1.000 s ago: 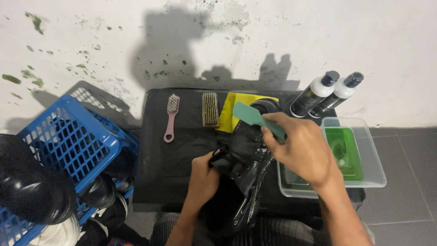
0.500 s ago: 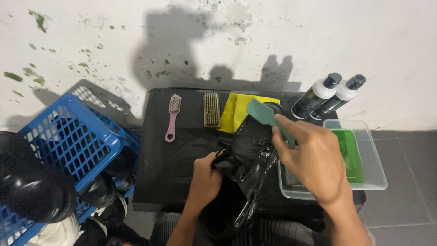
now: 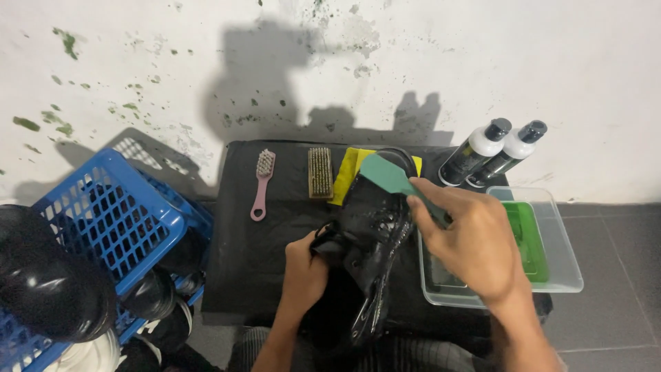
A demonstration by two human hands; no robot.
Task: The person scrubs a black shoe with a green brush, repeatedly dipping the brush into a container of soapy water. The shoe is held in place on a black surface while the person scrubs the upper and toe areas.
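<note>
Black and wet-looking, the shoe lies over the front of the bench, its heel end gripped by the left hand while the right hand grasps a teal brush against its toe. Short, light strokes with the shoe pinned firm would serve best. Behind the shoe lie a yellow cloth and two brushes; the bristles are probably touching the shoe, but the brush's own back hides them.

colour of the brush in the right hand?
Teal green: the flat plastic brush held in the right hand, seen clearly in the head view.
</note>
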